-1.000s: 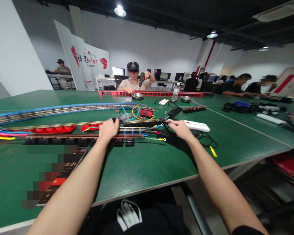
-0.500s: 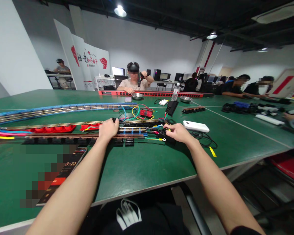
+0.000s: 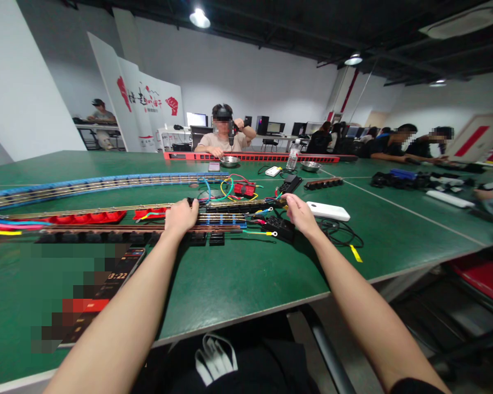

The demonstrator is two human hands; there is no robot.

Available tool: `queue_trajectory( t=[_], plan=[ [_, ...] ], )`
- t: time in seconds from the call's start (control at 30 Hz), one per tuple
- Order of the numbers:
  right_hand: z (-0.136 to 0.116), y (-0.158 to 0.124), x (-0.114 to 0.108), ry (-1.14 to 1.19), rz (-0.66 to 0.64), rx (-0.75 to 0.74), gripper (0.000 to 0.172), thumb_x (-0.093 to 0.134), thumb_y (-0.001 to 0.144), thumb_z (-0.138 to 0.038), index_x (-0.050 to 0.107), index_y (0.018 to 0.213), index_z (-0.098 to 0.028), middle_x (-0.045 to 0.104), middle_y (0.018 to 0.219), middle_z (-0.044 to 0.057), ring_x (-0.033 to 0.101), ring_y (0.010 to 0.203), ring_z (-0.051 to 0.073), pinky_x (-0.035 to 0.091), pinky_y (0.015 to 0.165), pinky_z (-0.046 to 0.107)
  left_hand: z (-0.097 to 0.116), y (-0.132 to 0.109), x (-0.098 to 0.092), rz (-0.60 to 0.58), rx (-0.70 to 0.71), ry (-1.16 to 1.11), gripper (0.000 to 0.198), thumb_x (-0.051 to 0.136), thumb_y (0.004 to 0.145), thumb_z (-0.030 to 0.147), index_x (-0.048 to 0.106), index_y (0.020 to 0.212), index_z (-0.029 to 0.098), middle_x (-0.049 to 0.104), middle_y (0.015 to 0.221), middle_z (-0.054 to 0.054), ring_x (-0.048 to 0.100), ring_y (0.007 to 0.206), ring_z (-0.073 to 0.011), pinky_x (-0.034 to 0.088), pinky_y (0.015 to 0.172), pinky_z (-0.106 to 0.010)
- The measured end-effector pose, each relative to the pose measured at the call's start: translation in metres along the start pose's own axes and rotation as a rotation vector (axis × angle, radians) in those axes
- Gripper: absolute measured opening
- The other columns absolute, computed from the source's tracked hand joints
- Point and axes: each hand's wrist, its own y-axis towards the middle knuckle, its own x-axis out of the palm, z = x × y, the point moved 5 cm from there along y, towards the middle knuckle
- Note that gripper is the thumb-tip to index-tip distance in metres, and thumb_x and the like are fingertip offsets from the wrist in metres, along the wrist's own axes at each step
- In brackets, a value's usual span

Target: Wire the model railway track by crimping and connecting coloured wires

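My left hand (image 3: 181,216) is closed over the long rail strips, its fingers wrapped round the black rail strip (image 3: 240,207). Beside it lies a short blue rail strip (image 3: 222,219) with metal rods. My right hand (image 3: 299,214) pinches a thin wire at the right end of the black strip; the fingertips hide part of it. Below that hand sits a black connector block (image 3: 277,229) with wires. Another black block (image 3: 291,185) lies just beyond. A blue-sleeved ring terminal (image 3: 268,210) and a yellow-sleeved one (image 3: 271,233) stick out from the strip ends.
A white power bank (image 3: 327,211) and coiled black cable (image 3: 345,234) lie to the right. Behind are a red block (image 3: 244,189), metal bowls (image 3: 230,161) and a bottle (image 3: 293,155). A phone (image 3: 107,290) rests at front left. Another person (image 3: 225,137) sits opposite.
My right hand has moved away from me, off the near connector block to the wire at the black strip's end. The far black block has tipped down flatter. My left hand stays put.
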Motion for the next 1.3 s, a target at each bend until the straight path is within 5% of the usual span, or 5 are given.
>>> queue_trajectory(
  t=[0.13, 0.3, 0.8, 1.07, 1.3],
  plan=[
    [0.007, 0.001, -0.002, 0.334, 0.054, 0.273, 0.043, 0.045, 0.085, -0.061, 0.054, 0.107, -0.025, 0.031, 0.044, -0.012, 0.019, 0.033, 0.006, 0.013, 0.034, 0.015, 0.0, -0.001, -0.001, -0.002, 0.007, -0.002, 0.057, 0.023, 0.092, 0.047, 0.063, 0.106, 0.01, 0.067, 0.109, -0.022, 0.062, 0.104, -0.0347, 0.047, 0.086, -0.045],
    [0.012, 0.0, -0.009, 0.658, 0.153, 0.495, 0.031, 0.038, 0.091, -0.054, 0.051, 0.102, -0.027, 0.024, 0.044, -0.014, 0.012, 0.031, 0.004, 0.01, 0.033, 0.012, 0.001, -0.001, -0.001, -0.001, -0.002, 0.003, 0.056, 0.023, 0.092, 0.047, 0.063, 0.106, 0.01, 0.067, 0.109, -0.022, 0.062, 0.104, -0.0345, 0.047, 0.086, -0.045],
    [0.023, -0.007, -0.009, 1.134, 0.343, 0.703, 0.034, 0.023, 0.098, -0.041, 0.042, 0.079, -0.022, 0.014, 0.047, -0.012, 0.017, 0.03, 0.005, 0.011, 0.03, 0.013, 0.0, 0.001, 0.0, -0.002, -0.014, -0.009, 0.056, 0.024, 0.092, 0.048, 0.063, 0.106, 0.011, 0.067, 0.109, -0.022, 0.062, 0.105, -0.0352, 0.047, 0.087, -0.046],
    [0.024, -0.005, -0.009, 1.03, 0.318, 0.646, 0.044, 0.025, 0.094, -0.063, 0.038, 0.08, -0.024, 0.014, 0.047, -0.013, 0.016, 0.031, 0.005, 0.014, 0.029, 0.014, 0.0, 0.0, 0.0, -0.006, -0.011, -0.017, 0.055, 0.024, 0.092, 0.048, 0.063, 0.106, 0.012, 0.068, 0.109, -0.021, 0.062, 0.105, -0.0348, 0.047, 0.085, -0.045],
    [0.008, -0.005, 0.003, 0.459, 0.172, 0.389, 0.034, 0.062, 0.082, -0.055, 0.049, 0.088, -0.024, 0.028, 0.045, -0.014, 0.022, 0.032, 0.004, 0.015, 0.031, 0.013, 0.001, -0.001, -0.001, -0.007, -0.003, -0.011, 0.055, 0.023, 0.092, 0.047, 0.063, 0.106, 0.012, 0.067, 0.109, -0.021, 0.062, 0.105, -0.035, 0.047, 0.086, -0.045]
  ],
)
